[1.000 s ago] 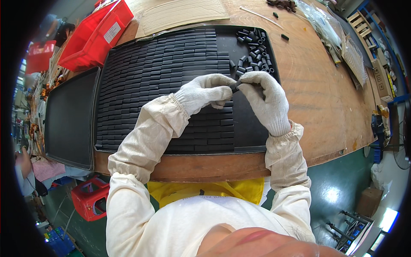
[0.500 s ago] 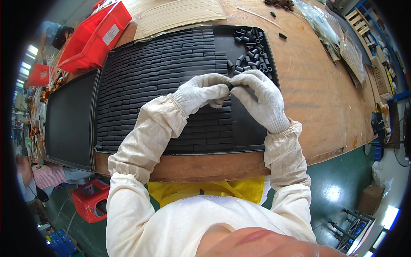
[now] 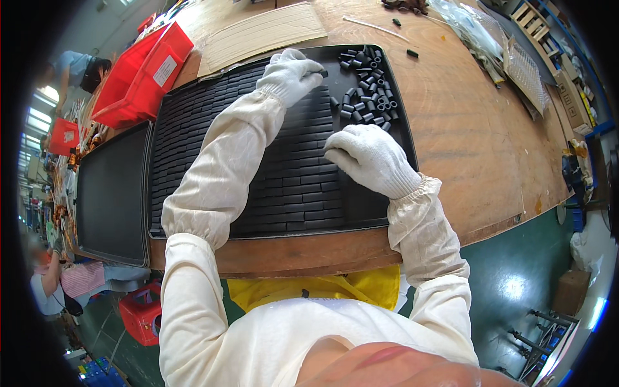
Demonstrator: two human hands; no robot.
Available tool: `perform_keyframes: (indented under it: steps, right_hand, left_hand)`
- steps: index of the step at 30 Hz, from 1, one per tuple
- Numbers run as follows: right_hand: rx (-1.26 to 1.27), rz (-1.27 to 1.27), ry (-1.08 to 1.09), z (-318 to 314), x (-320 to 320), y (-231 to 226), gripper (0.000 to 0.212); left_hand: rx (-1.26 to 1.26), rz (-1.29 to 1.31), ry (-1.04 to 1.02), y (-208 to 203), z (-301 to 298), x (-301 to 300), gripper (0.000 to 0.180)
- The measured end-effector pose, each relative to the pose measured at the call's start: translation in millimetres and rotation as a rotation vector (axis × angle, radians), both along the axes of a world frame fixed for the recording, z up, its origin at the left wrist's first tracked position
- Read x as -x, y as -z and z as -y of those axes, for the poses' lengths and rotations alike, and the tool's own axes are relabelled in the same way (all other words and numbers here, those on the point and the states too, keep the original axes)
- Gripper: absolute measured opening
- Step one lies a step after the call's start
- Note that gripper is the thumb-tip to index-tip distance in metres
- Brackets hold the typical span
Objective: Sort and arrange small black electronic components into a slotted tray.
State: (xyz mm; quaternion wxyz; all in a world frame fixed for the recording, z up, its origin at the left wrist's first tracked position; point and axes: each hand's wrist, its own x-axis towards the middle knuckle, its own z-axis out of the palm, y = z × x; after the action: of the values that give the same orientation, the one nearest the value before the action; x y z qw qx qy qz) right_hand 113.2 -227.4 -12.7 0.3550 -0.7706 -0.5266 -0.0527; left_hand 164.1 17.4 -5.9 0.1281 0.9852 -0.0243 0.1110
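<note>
A large black tray (image 3: 364, 209) on the table holds rows of short black tubes (image 3: 293, 184) lying side by side. Loose black tubes (image 3: 371, 97) are heaped in its far right part. Over the far end of the rows, my gloved left hand (image 3: 287, 74) pinches a small black tube at the right edge of the rows; the fingers mostly hide it. My gloved right hand (image 3: 371, 158) hovers above the tray's right part, near the loose tubes, with its fingers curled in. Whatever those fingers hold, if anything, is hidden.
An empty-looking second black tray (image 3: 113, 193) lies at the left. Behind it stands a red bin (image 3: 142, 74). Flat cardboard (image 3: 261, 35) lies beyond the big tray. Two stray tubes (image 3: 412, 53) and a white stick are on the table. Other people are at the far left.
My hands were together over the tray's right part and have separated. The left has moved away from me and left to the far rows; the right has drawn slightly nearer, fingers curled.
</note>
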Motion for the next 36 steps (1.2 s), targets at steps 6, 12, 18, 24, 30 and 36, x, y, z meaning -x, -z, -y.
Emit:
perform_keyframes:
  steps: [6, 12, 18, 24, 30, 36]
  right_hand:
    - [0.012, 0.049, 0.064, 3, -3, 1, 0.012]
    - [0.052, 0.044, 0.043, 3, -4, 6, 0.012]
    - [0.038, 0.073, 0.055, 3, -4, 10, 0.015]
    - [0.031, 0.079, 0.057, 1, -3, 8, 0.018]
    - [0.051, 0.095, 0.067, 4, -4, 12, 0.018]
    - [0.058, 0.097, 0.080, 4, -5, 13, 0.018]
  left_hand:
    - [-0.365, -0.093, -0.052, 3, 14, -3, 0.028]
    - [-0.222, -0.036, 0.094, -11, 34, 16, 0.025]
    - [-0.292, -0.132, 0.190, -19, 54, 20, 0.030]
    - [-0.254, -0.098, 0.129, -8, 52, 9, 0.029]
    - [-0.014, 0.028, 0.209, -10, 65, -3, 0.030]
    - [-0.077, -0.144, 0.263, -7, 68, -8, 0.033]
